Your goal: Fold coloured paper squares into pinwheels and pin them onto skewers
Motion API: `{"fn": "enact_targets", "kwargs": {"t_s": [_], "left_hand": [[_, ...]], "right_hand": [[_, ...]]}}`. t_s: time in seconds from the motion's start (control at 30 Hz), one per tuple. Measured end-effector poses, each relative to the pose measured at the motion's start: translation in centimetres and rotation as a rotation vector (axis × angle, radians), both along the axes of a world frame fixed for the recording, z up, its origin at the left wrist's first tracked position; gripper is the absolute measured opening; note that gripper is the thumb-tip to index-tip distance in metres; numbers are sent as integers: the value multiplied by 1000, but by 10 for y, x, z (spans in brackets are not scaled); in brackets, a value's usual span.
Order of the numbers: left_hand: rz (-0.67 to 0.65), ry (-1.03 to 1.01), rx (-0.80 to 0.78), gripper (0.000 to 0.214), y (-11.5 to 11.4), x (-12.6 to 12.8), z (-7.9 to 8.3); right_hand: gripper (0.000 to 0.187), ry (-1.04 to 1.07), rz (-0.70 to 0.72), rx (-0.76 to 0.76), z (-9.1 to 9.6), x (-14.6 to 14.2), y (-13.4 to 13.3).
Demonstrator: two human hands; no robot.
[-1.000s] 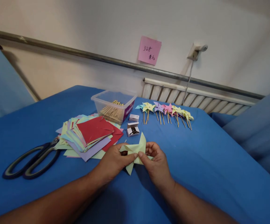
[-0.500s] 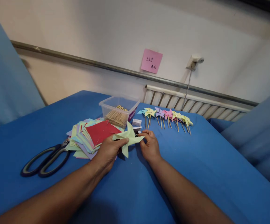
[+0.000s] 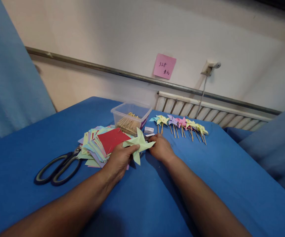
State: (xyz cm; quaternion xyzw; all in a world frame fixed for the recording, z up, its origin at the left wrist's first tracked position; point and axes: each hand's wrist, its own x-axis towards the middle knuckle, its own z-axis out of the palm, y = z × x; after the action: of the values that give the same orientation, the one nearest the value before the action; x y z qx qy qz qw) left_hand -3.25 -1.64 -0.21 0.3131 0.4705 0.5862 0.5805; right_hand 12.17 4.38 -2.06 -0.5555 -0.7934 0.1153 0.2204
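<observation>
A pale green paper pinwheel [image 3: 139, 142] is pinched near its centre by my left hand [image 3: 121, 158], thumb on the front and fingers behind. My right hand [image 3: 161, 147] reaches down just right of the pinwheel, touching or very near a small open box with a white edge [image 3: 149, 135]. Its fingertips are hidden, so whether they hold anything does not show. Behind that box sits a small white carton [image 3: 149, 130]. Left of my left hand lies a loose stack of coloured paper squares, with a red sheet [image 3: 112, 140] on top.
Large dark-handled scissors [image 3: 58, 168] lie left of the stack, blades partly under paper. Behind it stands a clear plastic tub [image 3: 119, 116] of wooden sticks [image 3: 129, 122]. Several finished pinwheels [image 3: 181, 122] lie in a row at the back right, on the blue cloth [image 3: 206, 171] before a radiator [image 3: 221, 115].
My right hand has moved slightly forward and turned knuckles up over the small open box. The pinwheel stays in my left hand. The whole view has shifted a little.
</observation>
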Motion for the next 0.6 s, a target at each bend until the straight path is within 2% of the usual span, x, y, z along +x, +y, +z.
{"fn": "enact_targets", "kwargs": {"t_s": [0.2, 0.47, 0.6], "left_hand": [[-20, 29, -6, 22, 0, -1, -2], [-24, 58, -32, 13, -4, 3, 5], [-29, 56, -21, 20, -3, 3, 4]], "right_hand": [[14, -85, 43, -45, 15, 2, 8], [11, -90, 51, -36, 11, -4, 14], [16, -168, 58, -25, 9, -3, 14]]}}
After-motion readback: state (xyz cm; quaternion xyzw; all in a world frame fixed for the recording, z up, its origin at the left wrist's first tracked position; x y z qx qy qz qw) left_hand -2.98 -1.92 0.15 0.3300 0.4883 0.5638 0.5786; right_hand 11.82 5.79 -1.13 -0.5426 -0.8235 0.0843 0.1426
